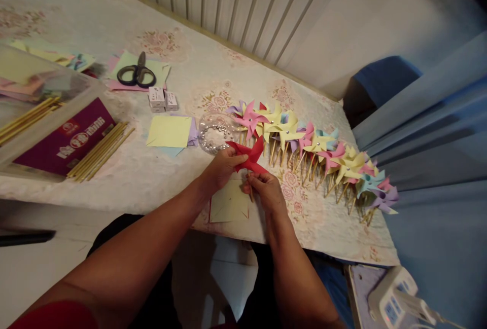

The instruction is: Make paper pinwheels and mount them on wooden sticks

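Observation:
Near the table's front edge, a red paper pinwheel point(251, 155) is held up between my two hands. The fingers of my left hand point(224, 164) pinch its left blade. My right hand point(265, 189) is closed on the thin wooden stick point(251, 194) just below the pinwheel's middle. Beneath my hands lie pale yellow paper squares point(228, 206) with some red showing at the edge. Just beyond sits a clear round dish point(215, 134) of small silvery pins or beads. Finished-looking pinwheels point(319, 144) in pink, yellow, blue and purple lie in a long row to the right.
At left, a clear plastic box point(49, 116) stands with wooden sticks point(101, 151) beside it. Black-handled scissors point(137, 71) rest on coloured paper. Small white boxes point(163, 98) and yellow paper sheets point(169, 131) lie nearer. A power strip point(393, 301) is at lower right, by a blue curtain point(437, 167).

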The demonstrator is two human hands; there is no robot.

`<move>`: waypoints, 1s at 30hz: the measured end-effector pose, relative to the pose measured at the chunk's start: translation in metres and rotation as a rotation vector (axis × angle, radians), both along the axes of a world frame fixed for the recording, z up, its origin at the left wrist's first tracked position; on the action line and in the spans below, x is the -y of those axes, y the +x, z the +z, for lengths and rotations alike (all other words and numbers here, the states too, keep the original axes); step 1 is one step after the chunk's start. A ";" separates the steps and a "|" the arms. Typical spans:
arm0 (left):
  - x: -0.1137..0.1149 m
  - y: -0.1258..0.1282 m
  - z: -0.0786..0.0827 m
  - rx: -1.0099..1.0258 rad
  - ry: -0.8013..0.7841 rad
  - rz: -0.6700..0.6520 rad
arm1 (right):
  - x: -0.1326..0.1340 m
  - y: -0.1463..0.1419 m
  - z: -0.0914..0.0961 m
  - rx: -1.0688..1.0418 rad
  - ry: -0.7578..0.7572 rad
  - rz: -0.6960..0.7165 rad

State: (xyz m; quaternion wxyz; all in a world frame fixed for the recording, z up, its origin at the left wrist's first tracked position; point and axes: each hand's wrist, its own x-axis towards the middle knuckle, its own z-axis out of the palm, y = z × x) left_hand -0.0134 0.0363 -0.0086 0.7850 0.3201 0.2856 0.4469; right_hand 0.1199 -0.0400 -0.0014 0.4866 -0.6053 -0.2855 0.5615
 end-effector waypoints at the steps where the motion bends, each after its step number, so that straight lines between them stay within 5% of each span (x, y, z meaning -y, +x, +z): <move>1: 0.000 0.000 0.001 0.015 -0.004 -0.010 | 0.000 0.000 0.000 -0.015 0.003 -0.003; 30: 0.000 -0.002 -0.004 -0.011 -0.123 -0.113 | -0.003 0.015 0.002 -0.163 0.099 -0.095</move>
